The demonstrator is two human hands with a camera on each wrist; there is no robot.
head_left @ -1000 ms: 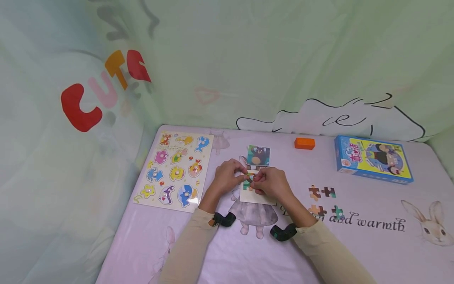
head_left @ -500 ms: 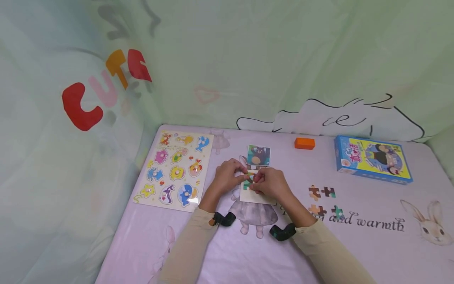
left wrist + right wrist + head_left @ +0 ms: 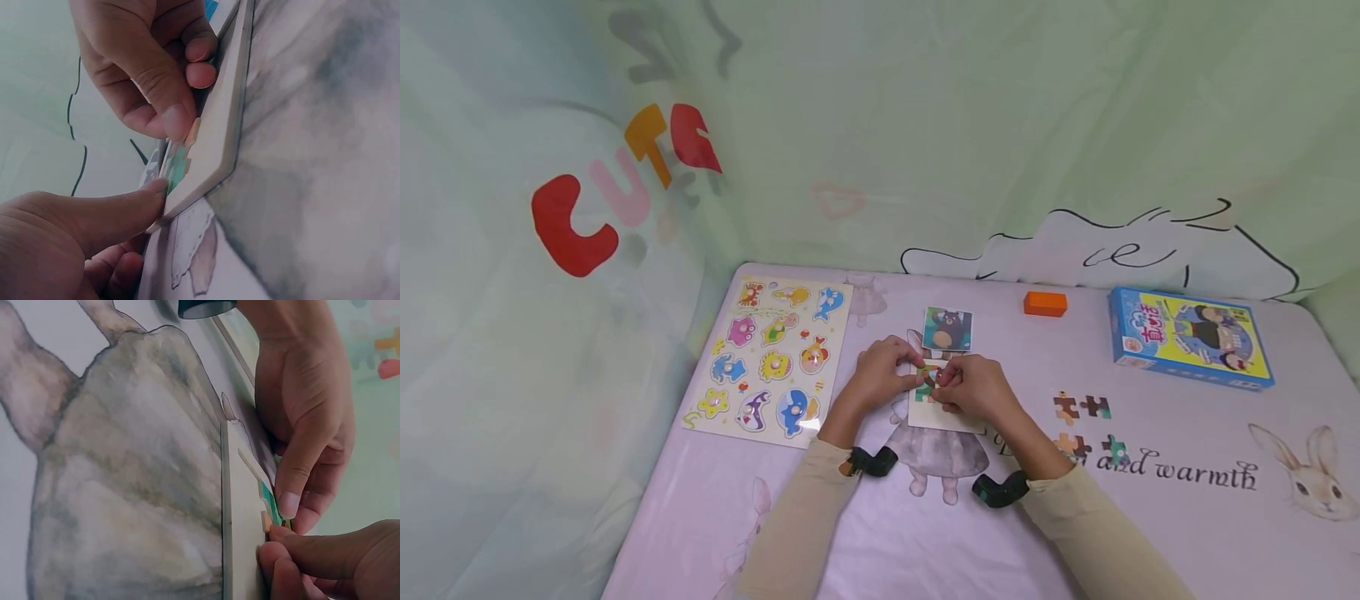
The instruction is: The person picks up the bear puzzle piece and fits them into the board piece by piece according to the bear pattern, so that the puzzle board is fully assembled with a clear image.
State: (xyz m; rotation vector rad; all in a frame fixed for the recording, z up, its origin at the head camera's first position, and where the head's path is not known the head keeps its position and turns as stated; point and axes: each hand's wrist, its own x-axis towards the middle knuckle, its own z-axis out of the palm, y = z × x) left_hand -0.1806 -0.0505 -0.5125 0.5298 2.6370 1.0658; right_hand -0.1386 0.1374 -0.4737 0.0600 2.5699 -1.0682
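In the head view both hands meet over a small pale puzzle board [image 3: 947, 419] in the middle of the table. My left hand [image 3: 880, 375] holds its left side, thumb on the green puzzle pieces [image 3: 178, 167] lying on the board. With thumb and fingers, my right hand [image 3: 977, 387] pinches a puzzle piece with an orange edge [image 3: 194, 132], low over the board beside the green ones. Its far side is hidden by the fingertips. Just beyond the board lies a square bear picture [image 3: 947, 329].
Several loose puzzle pieces [image 3: 1096, 407] lie to the right of the right forearm. A blue and yellow box [image 3: 1191, 337] and an orange block [image 3: 1045, 304] stand farther back. An animal peg board [image 3: 767, 358] lies on the left. Fabric walls [image 3: 880, 150] border the table.
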